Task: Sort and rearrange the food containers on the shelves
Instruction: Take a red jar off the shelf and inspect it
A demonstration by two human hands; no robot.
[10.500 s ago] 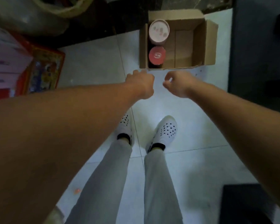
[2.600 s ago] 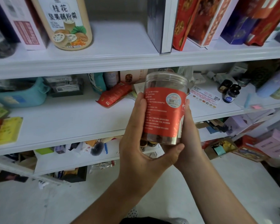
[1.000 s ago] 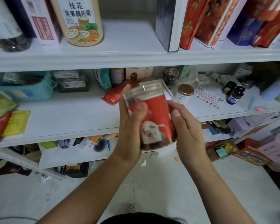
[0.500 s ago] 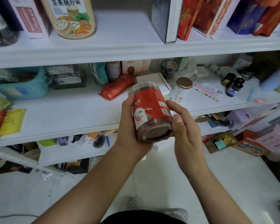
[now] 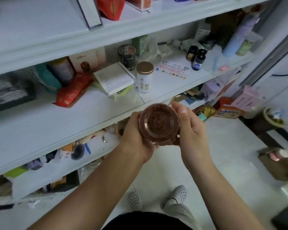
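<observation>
Jar: a clear round jar (image 5: 159, 125) seen end-on, one flat round face turned to the camera, brown contents showing through it
Where: in the air, below and nearer the viewer than the gold-capped tin (image 5: 145, 77), just off the front edge of the middle shelf (image 5: 56, 123) that the tin stands on
Left hand: the left hand (image 5: 136, 135) wraps the jar's left wall, fingers curled round it and the palm low against it
Right hand: the right hand (image 5: 191, 128) cups the right wall, thumb laid along the upper rim; its other fingers are hidden behind the jar
Weight: likely light to middling, judging by how full it looks
Stiffness: walls look like thin rigid plastic, so probably a little give under a hard squeeze
Slip: smooth and glossy, so it could turn in dry fingers
Fragility: unlikely to shatter; which end has the lid cannot be told from here
Best hold: round the side wall at mid-height with one full hand, the other steadying the base
Landing spot: bare board lies left of and nearer than the tin, past the white box (image 5: 114, 78) and the red packet (image 5: 73, 89)
Risk: crowding close to the tin could knock it over
</observation>
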